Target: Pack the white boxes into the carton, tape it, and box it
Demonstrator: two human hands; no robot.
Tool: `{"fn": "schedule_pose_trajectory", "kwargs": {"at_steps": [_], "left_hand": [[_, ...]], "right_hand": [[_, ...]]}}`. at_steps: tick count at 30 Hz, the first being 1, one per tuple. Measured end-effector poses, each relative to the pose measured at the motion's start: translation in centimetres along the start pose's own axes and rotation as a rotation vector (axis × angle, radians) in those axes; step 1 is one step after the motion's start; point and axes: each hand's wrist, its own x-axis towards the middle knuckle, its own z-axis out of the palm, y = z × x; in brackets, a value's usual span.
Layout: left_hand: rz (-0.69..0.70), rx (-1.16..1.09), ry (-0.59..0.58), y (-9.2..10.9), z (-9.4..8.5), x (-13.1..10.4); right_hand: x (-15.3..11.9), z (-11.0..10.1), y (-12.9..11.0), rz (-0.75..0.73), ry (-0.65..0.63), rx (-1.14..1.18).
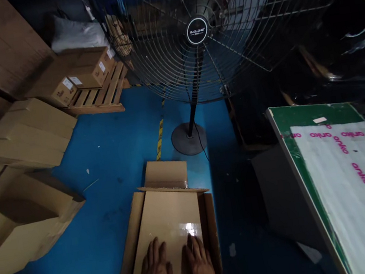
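Note:
An open cardboard carton (135,229) stands at the bottom middle, its far flap (165,172) folded outward. Inside it lies a flat brown box (171,212) with a shiny strip of light on its top. My left hand (156,269) rests on the near left part of that box, fingers spread and pointing away from me. On the near right part lies my right hand (199,262), its fingers extended over the surface. Neither hand grips anything. The wrists run out at the bottom edge of the view.
A large standing fan (197,31) is ahead, its round base (189,139) on the blue floor. Cartons (26,128) and a wooden pallet (104,94) stand left. A green-topped table (316,112) with printed white sheeting (353,175) is at right.

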Motion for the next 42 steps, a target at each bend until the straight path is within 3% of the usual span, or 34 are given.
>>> {"fn": "schedule_pose_trajectory", "kwargs": {"at_steps": [3, 6, 9, 11, 14, 18, 21, 24, 28, 31, 36, 42], "left_hand": [[-0.007, 0.03, -0.129, 0.7, -1.0, 0.0], [-0.03, 0.078, -0.212, 1.5, -1.6, 0.0], [-0.045, 0.097, -0.235, 2.1, -2.3, 0.3], [-0.042, 0.118, -0.245, 2.1, -3.0, 0.6], [-0.084, 0.207, -0.214, 1.2, -3.8, 1.2], [-0.127, 0.207, -0.18, -0.2, -3.3, 1.7], [-0.1, 0.145, -0.196, -0.7, -2.6, 1.6], [-0.072, 0.092, -0.2, -1.5, -2.0, 1.0], [0.127, 0.05, -0.103, -4.1, -1.0, 0.0], [0.203, 0.025, -0.055, -5.9, -0.5, -0.2], [0.279, -0.035, -0.155, -7.2, -1.4, -0.1], [0.299, -0.045, -0.19, -7.4, -1.1, 0.0]], "right_hand": [[-0.9, -2.4, 0.4, -0.04, 0.045, 0.018], [-1.3, -5.3, 0.8, 0.011, 0.11, -0.024], [-0.7, -7.5, 0.3, 0.061, 0.042, -0.064], [0.1, -7.8, -0.8, -0.017, -0.032, -0.085], [1.9, -6.2, -2.3, -0.149, -0.085, -0.053], [4.0, -1.0, -1.8, -0.147, -0.197, -0.041], [4.4, 2.2, -0.9, -0.104, -0.174, -0.179], [3.9, 2.8, -1.2, -0.09, -0.166, -0.191], [2.9, 2.1, -2.4, -0.203, -0.193, -0.048], [2.5, 3.6, -2.5, -0.206, -0.188, -0.072], [2.2, 7.2, -1.9, -0.171, -0.094, -0.17], [2.5, 8.7, -1.2, -0.159, -0.131, -0.168]]}}
